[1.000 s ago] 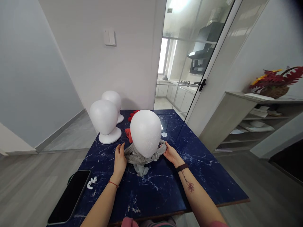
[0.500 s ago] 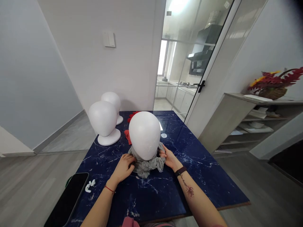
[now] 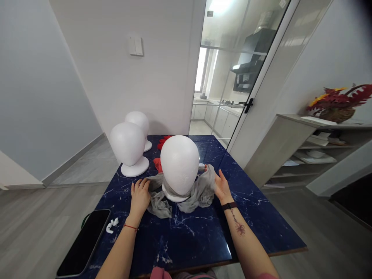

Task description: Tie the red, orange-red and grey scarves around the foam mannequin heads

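Listing items from the left edge of the table (image 3: 255, 217) across.

1. Phone (image 3: 83, 242): dark, face up, at the near left corner, partly over the edge.
2. Small white scrap (image 3: 112, 225): just beside the phone, well apart from the hands.
3. Two spare foam heads (image 3: 128, 145): upright on their bases at the far left, one behind the other, bare.
4. Left hand (image 3: 140, 195): palm down on the tabletop, fingers curled narrowly onto the left end of the scarf.
5. Red cloth (image 3: 158, 164): bunched behind the middle foam head, mostly hidden.
6. Scarf (image 3: 158, 201): thin grey fabric, looped round the base of the middle foam head, both ends lying crumpled on the table in front.
7. Middle foam head (image 3: 179, 164): upright, centred between the hands, base showing under the scarf.
8. Right hand (image 3: 222, 188): fingers nearly straight, lifting the right end of the scarf beside the head.
9. Shelf (image 3: 290, 116): off the table to the right, carrying a basket of red flowers (image 3: 337, 106).

Handling note, as a judgement: the head looks light, so even tension from both ends should keep it from tipping. Spreading the fabric flat before drawing it up should avoid bunching at the base.
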A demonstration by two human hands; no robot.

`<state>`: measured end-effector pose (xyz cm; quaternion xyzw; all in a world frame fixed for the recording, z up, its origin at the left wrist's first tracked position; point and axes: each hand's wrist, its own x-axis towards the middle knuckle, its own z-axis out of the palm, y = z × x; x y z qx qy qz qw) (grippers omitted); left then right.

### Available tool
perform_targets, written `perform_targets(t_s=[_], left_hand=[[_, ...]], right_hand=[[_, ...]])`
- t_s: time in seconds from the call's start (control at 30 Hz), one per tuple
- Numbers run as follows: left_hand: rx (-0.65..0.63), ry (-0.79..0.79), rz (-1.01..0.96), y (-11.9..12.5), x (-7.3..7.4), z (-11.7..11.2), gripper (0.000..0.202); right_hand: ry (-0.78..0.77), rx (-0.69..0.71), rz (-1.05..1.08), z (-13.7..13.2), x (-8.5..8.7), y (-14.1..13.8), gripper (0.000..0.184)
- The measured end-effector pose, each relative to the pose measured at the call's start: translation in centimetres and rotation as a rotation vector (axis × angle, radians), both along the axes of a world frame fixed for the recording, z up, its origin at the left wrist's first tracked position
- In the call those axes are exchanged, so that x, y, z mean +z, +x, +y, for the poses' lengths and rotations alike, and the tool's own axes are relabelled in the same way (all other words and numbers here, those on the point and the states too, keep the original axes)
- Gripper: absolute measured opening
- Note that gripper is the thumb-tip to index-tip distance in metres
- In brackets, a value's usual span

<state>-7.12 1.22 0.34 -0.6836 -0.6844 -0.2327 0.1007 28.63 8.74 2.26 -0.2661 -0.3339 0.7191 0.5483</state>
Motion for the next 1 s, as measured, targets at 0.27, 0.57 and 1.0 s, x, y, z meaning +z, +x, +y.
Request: perform_targets(t_s=[0.27, 0.57, 1.0], left_hand=[[-0.266, -0.032, -0.286, 2.7, -0.7, 0.1, 0.056], [-0.349, -0.158, -0.494, 4.0, -1.6, 0.1, 0.097], [-0.287, -0.066, -0.444, 3.6, -2.6, 0.4, 0.075]], right_hand=[[0.172, -0.352, -0.919, 2.3, 1.6, -0.2, 0.034], [0.448, 0.123, -0.988, 13.4, 15.8, -8.6, 0.016], [1.156, 0.149, -0.909, -1.3, 26.8, -16.0, 0.019]])
